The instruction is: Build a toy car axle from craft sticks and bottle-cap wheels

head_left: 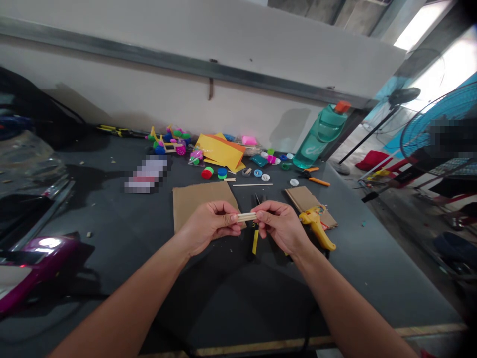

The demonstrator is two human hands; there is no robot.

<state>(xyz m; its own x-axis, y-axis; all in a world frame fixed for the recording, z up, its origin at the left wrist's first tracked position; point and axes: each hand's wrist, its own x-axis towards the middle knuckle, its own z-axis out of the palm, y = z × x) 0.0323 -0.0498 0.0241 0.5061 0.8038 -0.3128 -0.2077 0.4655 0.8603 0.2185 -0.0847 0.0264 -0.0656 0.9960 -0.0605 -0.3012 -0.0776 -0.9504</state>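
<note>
Bare forearms, fingers on thin wooden sticks (pale, straight, parallel).

The left forearm and the right forearm are bare from beyond the near edge of the desk up to the wrists, smooth in outline, broad toward that edge and tapering evenly to a narrower joint. The left hand and the right hand are bare as well, with slender fingers, rounded fingertips and short thumbnails. Finer skin creases and the smaller nails are too blurred to make out.
</note>
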